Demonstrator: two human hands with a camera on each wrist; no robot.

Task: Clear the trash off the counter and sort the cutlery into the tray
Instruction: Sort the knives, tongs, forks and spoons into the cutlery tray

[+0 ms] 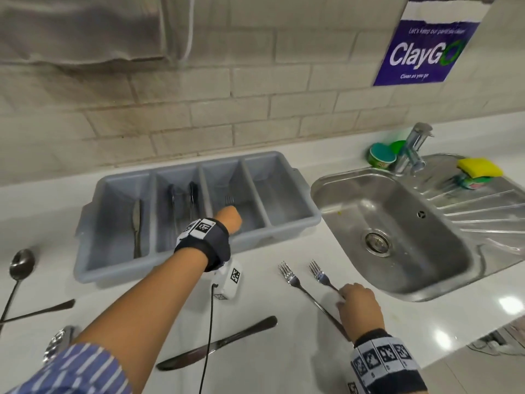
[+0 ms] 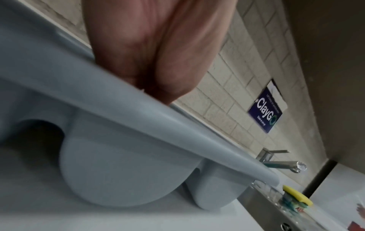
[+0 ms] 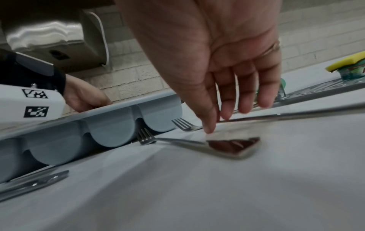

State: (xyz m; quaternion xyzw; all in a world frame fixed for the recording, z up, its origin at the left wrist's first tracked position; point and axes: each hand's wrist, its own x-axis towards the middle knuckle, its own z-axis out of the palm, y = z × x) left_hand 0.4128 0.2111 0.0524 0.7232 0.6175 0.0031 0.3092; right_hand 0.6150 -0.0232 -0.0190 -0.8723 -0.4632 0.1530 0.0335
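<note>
The grey four-compartment cutlery tray (image 1: 255, 237) (image 2: 138, 109) (image 3: 118, 107) holds a knife (image 1: 137, 223) in its leftmost slot and spoons (image 1: 183, 200) in the second. My left hand (image 1: 228, 220) (image 2: 158, 62) (image 3: 87, 97) reaches into the third slot, just behind a fork's tines (image 1: 229, 199). Its fingers are hidden by the rim. Two forks (image 1: 292, 278) (image 1: 321, 275) lie on the white counter. My right hand (image 1: 342, 297) (image 3: 227, 118) points straight fingers down onto their handles. Its fingertips (image 3: 209, 130) touch the near fork (image 3: 147, 138). The far fork (image 3: 184, 125) lies behind.
A table knife (image 1: 218, 344) (image 3: 33, 182) lies near the counter's front. A spoon (image 1: 21, 263) and other utensils (image 1: 39, 309) lie at far left. The steel sink (image 1: 397, 231) with faucet (image 1: 412, 149), yellow sponge (image 1: 477, 167) and green tub (image 1: 382, 157) is to the right.
</note>
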